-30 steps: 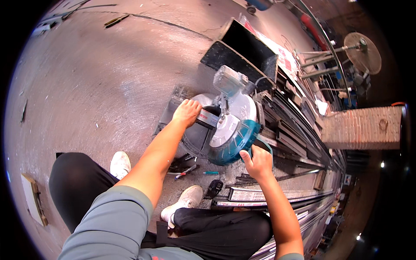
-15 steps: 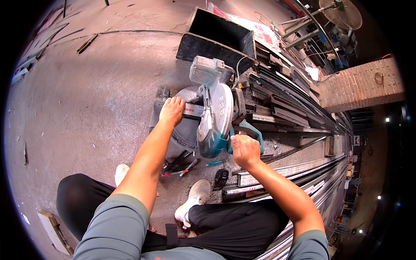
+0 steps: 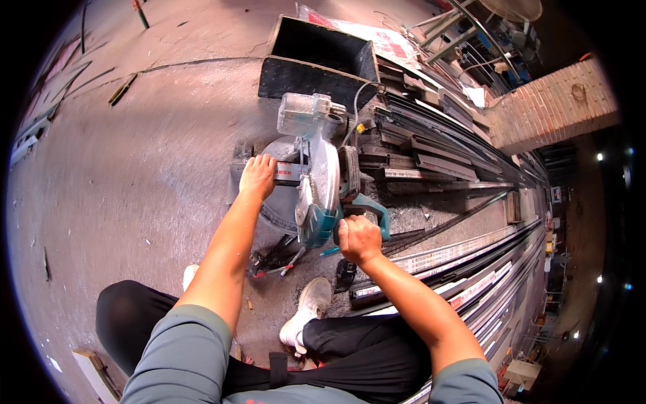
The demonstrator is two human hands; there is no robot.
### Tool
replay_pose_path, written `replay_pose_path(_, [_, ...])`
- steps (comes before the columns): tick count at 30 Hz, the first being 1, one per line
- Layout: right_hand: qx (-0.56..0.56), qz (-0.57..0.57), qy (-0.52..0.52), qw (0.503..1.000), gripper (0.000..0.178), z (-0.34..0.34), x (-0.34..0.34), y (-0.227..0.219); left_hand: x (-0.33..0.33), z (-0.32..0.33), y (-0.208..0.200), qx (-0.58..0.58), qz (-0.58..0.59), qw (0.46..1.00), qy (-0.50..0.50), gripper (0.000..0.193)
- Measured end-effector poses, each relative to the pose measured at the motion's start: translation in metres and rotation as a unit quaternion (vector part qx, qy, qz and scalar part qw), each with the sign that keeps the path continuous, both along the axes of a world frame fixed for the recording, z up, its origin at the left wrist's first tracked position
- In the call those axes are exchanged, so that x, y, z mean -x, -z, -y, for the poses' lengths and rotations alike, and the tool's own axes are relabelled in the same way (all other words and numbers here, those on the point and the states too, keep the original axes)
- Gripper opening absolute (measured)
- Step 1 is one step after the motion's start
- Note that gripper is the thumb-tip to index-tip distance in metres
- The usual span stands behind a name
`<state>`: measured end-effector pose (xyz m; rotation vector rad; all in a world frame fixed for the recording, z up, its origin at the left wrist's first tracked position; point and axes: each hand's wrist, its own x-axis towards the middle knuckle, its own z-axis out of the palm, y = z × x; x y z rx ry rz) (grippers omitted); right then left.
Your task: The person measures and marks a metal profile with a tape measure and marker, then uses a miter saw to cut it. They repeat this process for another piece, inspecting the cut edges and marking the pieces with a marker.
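A short silver rectangular metal profile (image 3: 289, 172) is positioned across the round grey metal base (image 3: 282, 203) of a teal-and-grey mitre saw (image 3: 328, 176), left of its head. The profile is held by the left hand (image 3: 258, 176), fingers folded over it. The looped teal handle (image 3: 379, 214) is gripped by the right hand (image 3: 361, 240). Beyond the saw, a black open-topped box (image 3: 303, 82) is noted.
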<state>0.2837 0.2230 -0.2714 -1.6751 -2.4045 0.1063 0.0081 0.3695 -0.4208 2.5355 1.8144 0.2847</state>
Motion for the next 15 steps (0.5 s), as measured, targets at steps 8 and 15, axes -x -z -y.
replay_pose_path(8, [-0.029,-0.011,0.002,1.0,0.03,0.011,0.002,0.027,0.003,-0.001,0.003,-0.012,0.022,1.0,0.011,0.049])
replay_pose_path(15, [0.013,-0.007,0.026,1.0,0.031,0.015,0.004,0.027,0.003,0.0,0.003,-0.035,0.019,0.999,0.025,0.043])
